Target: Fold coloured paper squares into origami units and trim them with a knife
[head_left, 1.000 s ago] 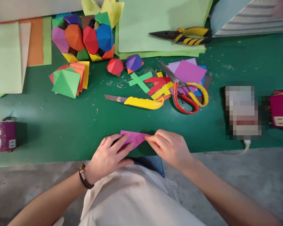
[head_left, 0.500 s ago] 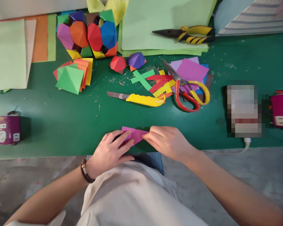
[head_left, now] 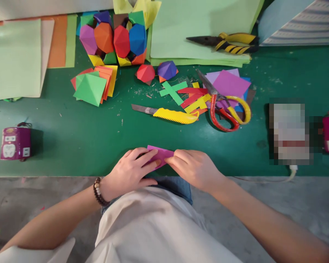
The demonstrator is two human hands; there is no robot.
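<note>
A small folded piece of purple paper (head_left: 161, 152) lies near the front edge of the green table. My left hand (head_left: 131, 166) rests on its left part, fingers spread and pressing it down; these fingers cover much of that side. At the paper's right end, my right hand (head_left: 193, 164) has its thumb and fingers pinched together on the lower edge. The paper's right tip is partly hidden by those fingers. Beyond the hands lies a yellow utility knife (head_left: 177, 115), blade out to the left.
Scissors (head_left: 218, 98) lie over paper strips (head_left: 171, 92) and purple sheets (head_left: 231, 83). Behind are folded-paper balls (head_left: 104, 38), a stack of coloured squares (head_left: 90, 88), pliers (head_left: 224, 42) on green sheets (head_left: 178, 22), and a purple box-shaped object (head_left: 15, 144) at left. A blurred device (head_left: 290, 131) is at right.
The camera view has shifted, so the table items appear farther right. My right fingers have slid slightly left along the paper's edge. My left hand still presses the paper.
</note>
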